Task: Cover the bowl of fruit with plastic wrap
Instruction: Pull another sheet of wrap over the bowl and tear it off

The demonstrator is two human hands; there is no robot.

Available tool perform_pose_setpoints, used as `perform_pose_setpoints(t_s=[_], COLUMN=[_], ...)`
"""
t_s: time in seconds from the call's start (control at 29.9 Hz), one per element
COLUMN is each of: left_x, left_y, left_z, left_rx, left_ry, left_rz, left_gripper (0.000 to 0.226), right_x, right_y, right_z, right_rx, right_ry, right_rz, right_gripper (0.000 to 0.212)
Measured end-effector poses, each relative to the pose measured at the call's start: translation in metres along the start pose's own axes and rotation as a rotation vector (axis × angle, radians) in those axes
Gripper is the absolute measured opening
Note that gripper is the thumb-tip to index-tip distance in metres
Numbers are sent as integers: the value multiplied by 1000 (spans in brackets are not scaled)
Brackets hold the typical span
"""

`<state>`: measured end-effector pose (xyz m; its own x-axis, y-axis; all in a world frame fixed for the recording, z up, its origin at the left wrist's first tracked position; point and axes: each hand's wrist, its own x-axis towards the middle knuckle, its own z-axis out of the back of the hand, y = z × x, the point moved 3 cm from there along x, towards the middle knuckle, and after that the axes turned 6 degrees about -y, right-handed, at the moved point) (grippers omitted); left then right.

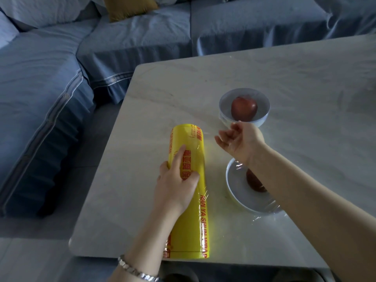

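I'm looking into a home living room. A long sofa (132, 37) in loose blue slipcovers wraps round two sides of the view, with a pale cushion (44, 9) and a mustard cushion (130, 7) against its back. In front of it stands a low, marble-look table (284, 78). On the table are household things: a white bowl (221, 110) holding an apple (244, 108), and a yellow roll of plastic wrap (189, 220).
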<state>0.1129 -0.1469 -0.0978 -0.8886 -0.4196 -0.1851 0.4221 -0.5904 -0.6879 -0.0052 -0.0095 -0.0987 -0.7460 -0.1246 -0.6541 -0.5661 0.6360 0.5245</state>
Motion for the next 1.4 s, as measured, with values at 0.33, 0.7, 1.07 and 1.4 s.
perform_pose_setpoints(t_s=[0.33,0.7,1.07,1.4], left_x=[2,3,2,1], left_y=[2,4,3,2], left_z=[3,0,1,0], left_rx=[-67,-89,-62,-32], left_ry=[-1,7,5,-20], left_rz=[7,18,14,-7], left_gripper=[64,66,62,54], right_x=[-14,-67,-52,-40], right_y=[12,-37,-48,-39], right_z=[5,4,11,8], right_rx=[-474,-2165,-1851,-1516], right_ry=[35,549,480,212], right_rz=[168,789,918,783], right_gripper=[36,41,43,20])
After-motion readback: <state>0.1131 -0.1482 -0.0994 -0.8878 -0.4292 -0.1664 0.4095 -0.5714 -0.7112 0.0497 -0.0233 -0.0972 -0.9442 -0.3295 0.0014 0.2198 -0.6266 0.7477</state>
